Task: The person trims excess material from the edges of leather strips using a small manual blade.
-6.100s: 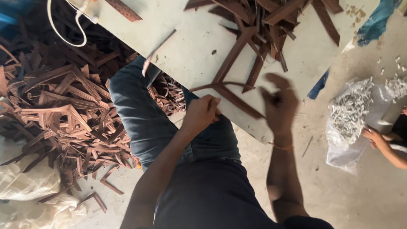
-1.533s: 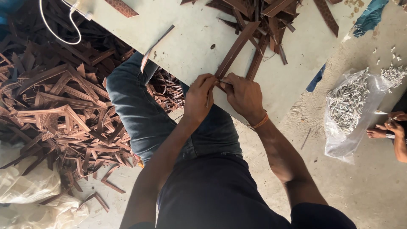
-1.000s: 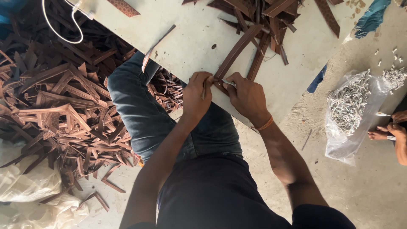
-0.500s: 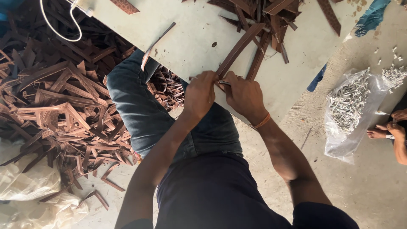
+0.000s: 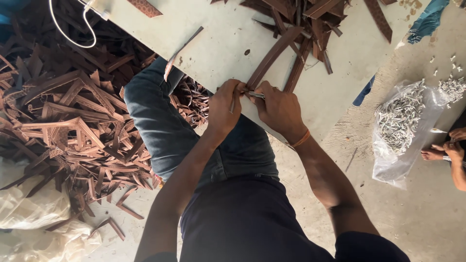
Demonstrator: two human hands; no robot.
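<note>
My left hand [image 5: 225,104] and my right hand [image 5: 279,109] meet at the near edge of a pale table [image 5: 218,43]. Between them is the near end of a long brown strip [image 5: 274,56] that lies slanting across the table. My left hand pinches that end, with a thin pin-like sliver showing by its fingers. A small metal piece [image 5: 256,95] is gripped in my right hand and pressed against the strip's end. An orange band circles my right wrist.
More brown strips are heaped on the table's far side [image 5: 301,19], and a big pile of joined strips [image 5: 73,121] covers the floor at left. A clear bag of small metal pieces [image 5: 400,121] lies at right beside another person's hand [image 5: 456,148]. White sacks [image 5: 29,213] sit bottom left.
Six seconds ago my hands were apart, the right one open over the strips. Since then they have come together on the strip's end and have barely shifted over the last second.
</note>
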